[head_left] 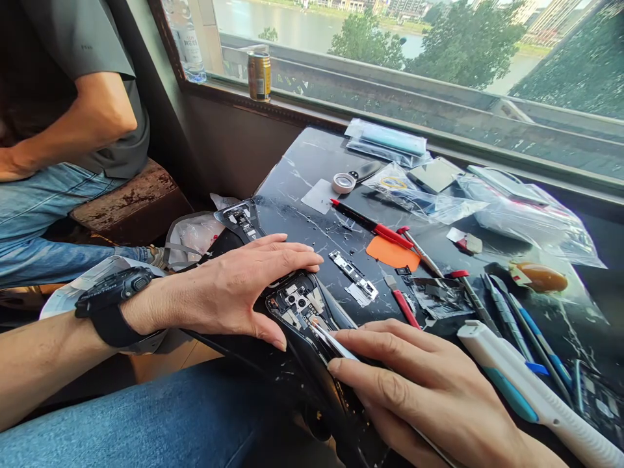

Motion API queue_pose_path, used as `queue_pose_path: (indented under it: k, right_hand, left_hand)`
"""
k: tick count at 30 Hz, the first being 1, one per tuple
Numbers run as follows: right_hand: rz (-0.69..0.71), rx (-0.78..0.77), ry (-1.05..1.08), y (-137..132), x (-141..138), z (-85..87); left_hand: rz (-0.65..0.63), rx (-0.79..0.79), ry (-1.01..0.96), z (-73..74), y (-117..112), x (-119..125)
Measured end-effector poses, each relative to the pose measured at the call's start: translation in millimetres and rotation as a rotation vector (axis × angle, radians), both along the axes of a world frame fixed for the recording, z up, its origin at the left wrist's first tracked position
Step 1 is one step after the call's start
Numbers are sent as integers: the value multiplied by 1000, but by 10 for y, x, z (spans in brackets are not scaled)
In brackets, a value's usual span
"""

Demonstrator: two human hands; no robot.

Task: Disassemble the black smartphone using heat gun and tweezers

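Note:
An opened black phone (297,305) with its inner parts showing lies at the near edge of a dark marble table (302,169). My left hand (238,286), with a black watch on the wrist, lies flat across the phone and presses it down, fingers stretched out. My right hand (419,383) pinches thin metal tweezers (331,341) whose tip touches the phone's upper inside. A small loose metal phone part (355,278) lies on the table just beyond the phone.
Red-handled screwdrivers (375,227), an orange pick (392,253), a tape roll (344,182), plastic bags (429,195), blue-handled tools (526,331) and a white cutter (526,390) crowd the table. A can (259,75) stands on the windowsill. Another person (63,130) sits at the left.

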State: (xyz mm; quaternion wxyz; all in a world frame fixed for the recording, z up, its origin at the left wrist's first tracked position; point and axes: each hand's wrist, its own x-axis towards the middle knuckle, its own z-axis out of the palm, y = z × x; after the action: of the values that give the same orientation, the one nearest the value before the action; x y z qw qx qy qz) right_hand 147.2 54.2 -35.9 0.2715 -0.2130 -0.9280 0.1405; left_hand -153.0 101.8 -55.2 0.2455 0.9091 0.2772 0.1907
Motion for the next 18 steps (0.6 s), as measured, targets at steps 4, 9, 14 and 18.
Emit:
queue_pose_path:
  k: [4,9,14,18]
  right_hand:
    - [-25,2,-29,-6,6,-5]
    - [16,10,-18,-8,41,-44]
    - [35,14,-35,-9,87,-98]
    - [29,21,-29,-8,86,-92]
  left_hand:
    - [3,1,4,-3,0,0]
    - [8,-11,-4,-10,1,2]
    - [2,1,0,-6,4,9]
    - [2,7,-1,-12,6,7]
